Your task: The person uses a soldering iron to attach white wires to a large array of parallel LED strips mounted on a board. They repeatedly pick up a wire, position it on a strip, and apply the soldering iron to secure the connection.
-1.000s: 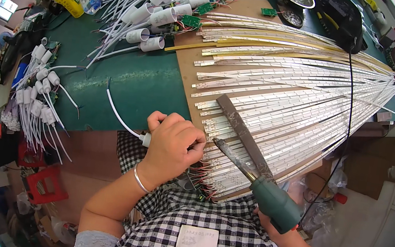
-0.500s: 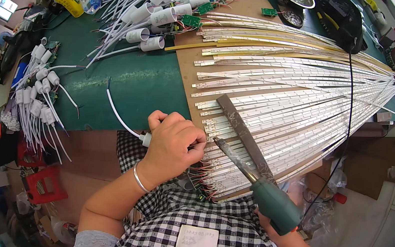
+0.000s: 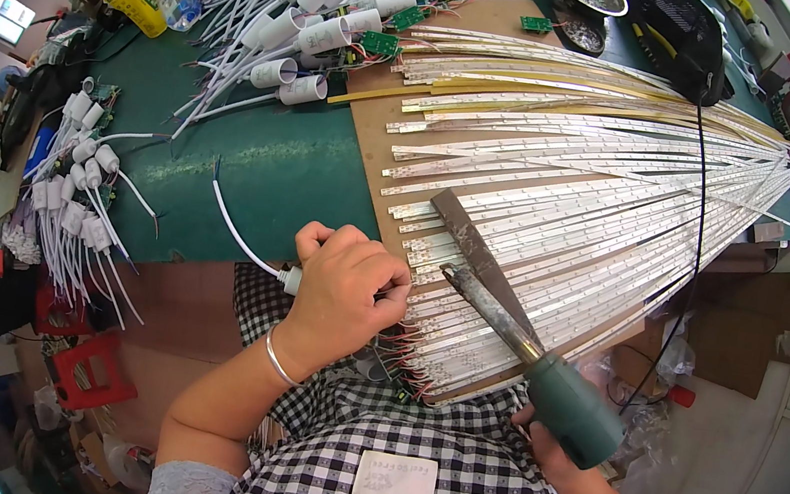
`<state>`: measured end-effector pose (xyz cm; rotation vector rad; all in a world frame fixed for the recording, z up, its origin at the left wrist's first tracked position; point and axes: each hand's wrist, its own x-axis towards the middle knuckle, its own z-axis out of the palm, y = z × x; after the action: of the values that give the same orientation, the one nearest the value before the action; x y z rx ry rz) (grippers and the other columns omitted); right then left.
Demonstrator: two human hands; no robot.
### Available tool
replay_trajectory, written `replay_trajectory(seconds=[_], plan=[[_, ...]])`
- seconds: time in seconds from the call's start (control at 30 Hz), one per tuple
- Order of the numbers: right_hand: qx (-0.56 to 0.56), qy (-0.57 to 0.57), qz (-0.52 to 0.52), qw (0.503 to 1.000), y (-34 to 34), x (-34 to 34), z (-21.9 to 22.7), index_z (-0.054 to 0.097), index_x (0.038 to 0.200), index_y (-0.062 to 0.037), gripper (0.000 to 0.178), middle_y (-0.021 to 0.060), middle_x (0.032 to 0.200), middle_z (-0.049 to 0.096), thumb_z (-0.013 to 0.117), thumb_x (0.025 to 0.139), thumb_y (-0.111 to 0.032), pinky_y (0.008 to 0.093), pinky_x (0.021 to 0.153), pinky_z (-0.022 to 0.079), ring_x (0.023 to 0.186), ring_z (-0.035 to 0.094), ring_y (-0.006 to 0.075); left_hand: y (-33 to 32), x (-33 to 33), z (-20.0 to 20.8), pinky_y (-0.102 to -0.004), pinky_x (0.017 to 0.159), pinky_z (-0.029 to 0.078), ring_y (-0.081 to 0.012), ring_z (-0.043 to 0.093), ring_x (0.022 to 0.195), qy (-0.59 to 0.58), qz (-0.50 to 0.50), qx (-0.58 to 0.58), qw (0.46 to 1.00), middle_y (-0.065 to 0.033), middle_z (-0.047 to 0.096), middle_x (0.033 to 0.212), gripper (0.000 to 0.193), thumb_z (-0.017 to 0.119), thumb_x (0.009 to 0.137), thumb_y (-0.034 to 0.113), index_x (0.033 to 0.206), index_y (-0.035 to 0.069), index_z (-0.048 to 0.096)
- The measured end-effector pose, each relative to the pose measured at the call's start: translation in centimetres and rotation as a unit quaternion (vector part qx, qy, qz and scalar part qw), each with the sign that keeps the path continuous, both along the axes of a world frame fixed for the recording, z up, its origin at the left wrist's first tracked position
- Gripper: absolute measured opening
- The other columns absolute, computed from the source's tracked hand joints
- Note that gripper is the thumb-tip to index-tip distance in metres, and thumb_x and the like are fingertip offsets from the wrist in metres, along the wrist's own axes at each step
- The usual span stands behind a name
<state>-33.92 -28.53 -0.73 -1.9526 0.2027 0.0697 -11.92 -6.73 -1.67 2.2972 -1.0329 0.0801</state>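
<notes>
My left hand [image 3: 350, 276] is closed at the left ends of the LED strips [image 3: 534, 191], its fingertips curled together. Out from under that hand comes a white end cap [image 3: 290, 279] with a white cable [image 3: 237, 233], bared wires at its far tip; whatever else sits inside the fingers is hidden. My right hand [image 3: 548, 453] is wrapped round the green handle of a soldering iron [image 3: 576, 411]. The iron's dark tip points up and left, over the strips and a dark flat bar [image 3: 486, 260] lying across them. Soldered red wires [image 3: 411, 350] show at the nearest strip ends.
Brown board [image 3: 371, 132] lies under the strips on the green table [image 3: 255, 167]. White capped cables with green circuit boards [image 3: 380, 43] pile up at the back left, more [image 3: 82, 173] at the left edge. A black cord [image 3: 701, 209] hangs across the strips from a black mesh bag [image 3: 672, 33].
The soldering iron has shifted right and slightly down with my right hand, its tip drawing away from my left fingers. My left hand stays where it was.
</notes>
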Motion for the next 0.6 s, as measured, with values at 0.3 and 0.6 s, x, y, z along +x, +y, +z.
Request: replay_trajectory(seconds=[0.3,0.6], plan=[[0.141,-0.021,-0.070,0.987,0.45,0.09,0.11,0.045,0.120,0.0050,0.036,0.0099,0.093,0.062,0.059,0.090,-0.009,0.0274,0.071,0.052,0.079,0.064,0.0153,0.02,0.04,-0.01,-0.0377,0.079,0.027,-0.0153,0.050,0.071,-0.004,-0.002,0.000,1.000,0.0060,0.052,0.064,0.014,0.071,0.067,0.009,0.068,0.015,0.058],[0.134,-0.011,-0.059,0.989,0.24,0.12,0.11,0.045,0.120,0.0055,0.036,0.0107,0.094,0.062,0.060,0.089,-0.006,0.0272,0.072,0.052,0.079,0.064,0.0153,-0.09,0.06,-0.07,-0.0357,0.077,0.027,-0.0144,0.050,0.069,-0.009,0.004,-0.007,1.000,0.0064,0.054,0.062,0.014,0.070,0.063,0.006,0.066,0.015,0.059]])
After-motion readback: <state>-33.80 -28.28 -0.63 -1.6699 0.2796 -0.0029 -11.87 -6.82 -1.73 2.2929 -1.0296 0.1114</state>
